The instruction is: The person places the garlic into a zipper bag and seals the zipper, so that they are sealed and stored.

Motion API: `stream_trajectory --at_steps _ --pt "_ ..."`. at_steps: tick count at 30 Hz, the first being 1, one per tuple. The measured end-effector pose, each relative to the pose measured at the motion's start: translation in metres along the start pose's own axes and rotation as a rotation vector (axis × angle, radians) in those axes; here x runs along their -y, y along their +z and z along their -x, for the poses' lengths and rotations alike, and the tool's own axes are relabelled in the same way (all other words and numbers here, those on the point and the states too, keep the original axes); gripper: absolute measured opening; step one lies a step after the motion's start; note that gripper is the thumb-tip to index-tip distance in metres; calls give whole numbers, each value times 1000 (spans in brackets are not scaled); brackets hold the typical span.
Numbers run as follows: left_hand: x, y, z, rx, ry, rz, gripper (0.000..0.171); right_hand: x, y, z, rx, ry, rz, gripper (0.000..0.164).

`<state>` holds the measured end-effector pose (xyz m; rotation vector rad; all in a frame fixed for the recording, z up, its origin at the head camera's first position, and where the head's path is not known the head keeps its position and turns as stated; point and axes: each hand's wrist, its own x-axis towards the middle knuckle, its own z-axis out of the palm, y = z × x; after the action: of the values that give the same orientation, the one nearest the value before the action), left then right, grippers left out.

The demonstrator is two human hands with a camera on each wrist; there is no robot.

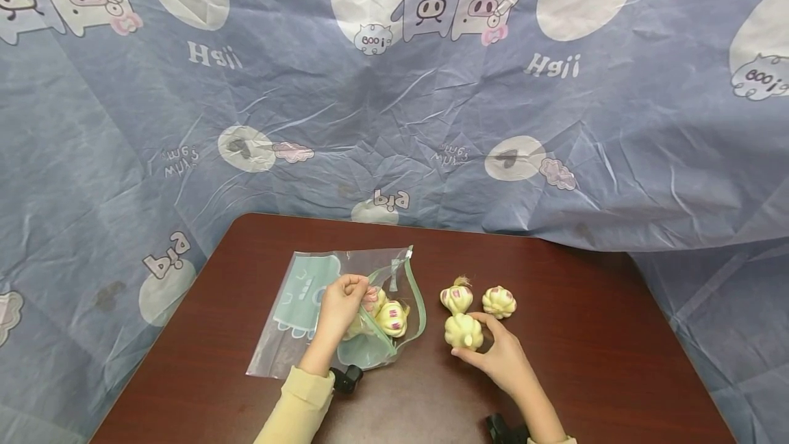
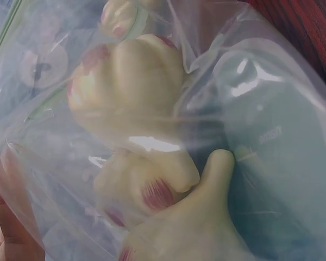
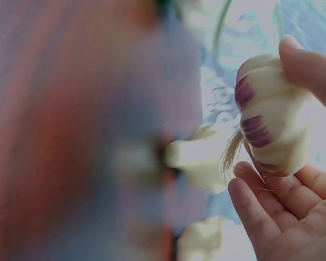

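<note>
A clear zip bag point(image 1: 411, 279) with a green-edged mouth lies on the table, its opening turned to the right. Several garlic bulbs point(image 2: 131, 87), cream with purple patches, sit inside it. My left hand point(image 1: 340, 303) pinches the upper edge of the bag near its mouth. Between the thumb and fingers of my right hand point(image 1: 502, 355) is another garlic bulb point(image 3: 274, 117), its root tuft pointing away from the palm. Just beyond that hand, two more garlic bulbs point(image 1: 457, 299) lie on the table.
The brown table point(image 1: 585, 334) runs back to a blue-grey patterned cloth point(image 1: 382, 108) hanging behind it. A pale teal print point(image 1: 305, 290) covers the bag's left part. Each wrist wears a black camera point(image 1: 347, 378).
</note>
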<state>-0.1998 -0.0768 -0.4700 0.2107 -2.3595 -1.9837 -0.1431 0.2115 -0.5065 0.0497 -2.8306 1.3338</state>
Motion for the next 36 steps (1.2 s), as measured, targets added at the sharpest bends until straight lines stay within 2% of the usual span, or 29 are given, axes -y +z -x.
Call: stream_trajectory --at_steps 8,13,22,29,36 --pt "1 1 0 10 -17 24 19 32 -2 -14 7 -69 -73 73" --pt "1 0 0 12 0 13 20 46 3 -25 23 -114 -124 70" --pt "-5 0 2 29 16 15 22 66 14 -37 49 -108 -205 68" --pt "-7 1 1 33 -1 38 21 75 22 -44 36 -163 -203 65" --pt "-8 0 2 28 -1 23 21 84 35 -48 81 -128 -263 66"
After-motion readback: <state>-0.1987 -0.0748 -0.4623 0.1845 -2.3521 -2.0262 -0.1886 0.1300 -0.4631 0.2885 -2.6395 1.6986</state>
